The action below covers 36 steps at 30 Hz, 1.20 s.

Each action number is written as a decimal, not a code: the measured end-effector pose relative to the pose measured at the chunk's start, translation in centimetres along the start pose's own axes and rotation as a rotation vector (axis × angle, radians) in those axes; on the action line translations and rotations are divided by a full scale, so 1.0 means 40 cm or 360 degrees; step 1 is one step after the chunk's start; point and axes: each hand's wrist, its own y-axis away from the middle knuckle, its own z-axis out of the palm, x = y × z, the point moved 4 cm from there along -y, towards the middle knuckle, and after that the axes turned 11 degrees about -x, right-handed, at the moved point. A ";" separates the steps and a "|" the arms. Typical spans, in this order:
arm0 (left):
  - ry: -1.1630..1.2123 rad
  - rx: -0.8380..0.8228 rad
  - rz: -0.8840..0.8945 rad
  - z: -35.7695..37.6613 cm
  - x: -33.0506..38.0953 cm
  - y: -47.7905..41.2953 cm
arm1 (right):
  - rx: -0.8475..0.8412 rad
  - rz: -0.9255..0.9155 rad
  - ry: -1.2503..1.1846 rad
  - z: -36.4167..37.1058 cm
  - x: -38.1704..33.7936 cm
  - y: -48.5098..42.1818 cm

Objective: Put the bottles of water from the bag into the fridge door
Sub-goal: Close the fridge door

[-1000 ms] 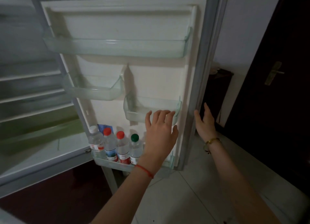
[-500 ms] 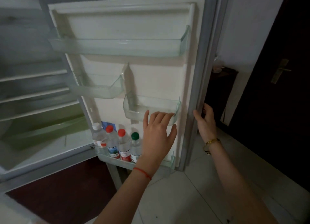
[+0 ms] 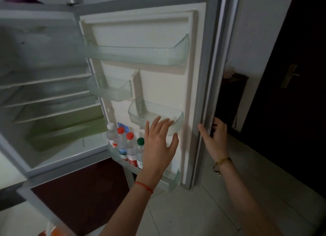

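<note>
The fridge door point(image 3: 158, 87) stands open. Several water bottles point(image 3: 130, 147) with white, red and green caps stand upright in a row in the bottom door shelf point(image 3: 173, 181). My left hand point(image 3: 158, 147) is held flat with fingers spread in front of the door, its fingertips at the small clear bin point(image 3: 141, 114); it hides the right end of the bottle row. I cannot tell whether it touches anything. My right hand point(image 3: 217, 140) grips the door's outer edge, thumb on the inner seal and fingers round the back.
Two more clear door bins point(image 3: 141, 55) point(image 3: 109, 91) above hold nothing. The fridge interior point(image 3: 45, 94) on the left has bare shelves and a green drawer. A dark door point(image 3: 291, 112) stands at right. Something orange point(image 3: 53, 231) shows at the bottom left edge.
My right hand has gone from lying flat beside the door edge to gripping it. The view has tilted up and the fridge top now shows. My left hand stays spread before the door.
</note>
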 end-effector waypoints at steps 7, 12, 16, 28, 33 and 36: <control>0.0011 0.0103 0.0036 -0.123 0.047 0.172 | 0.0031 -0.0144 0.0034 0.038 -0.079 0.195; 0.0025 0.0181 0.0095 -0.198 0.086 0.266 | -0.0059 -0.0276 0.0094 0.072 -0.134 0.319; 0.0020 0.0170 0.0071 -0.247 0.089 0.335 | -0.0243 -0.0493 0.0192 0.116 -0.209 0.391; -0.0079 0.0387 -0.0231 -0.444 -0.032 0.513 | -0.0333 -0.1269 0.0657 0.317 -0.431 0.484; -0.0136 0.0481 -0.0371 -0.525 -0.100 0.566 | -0.0400 -0.1549 0.0796 0.431 -0.497 0.530; -0.0181 0.0549 -0.0459 -0.577 -0.131 0.599 | -0.0448 -0.1654 0.0796 0.507 -0.527 0.544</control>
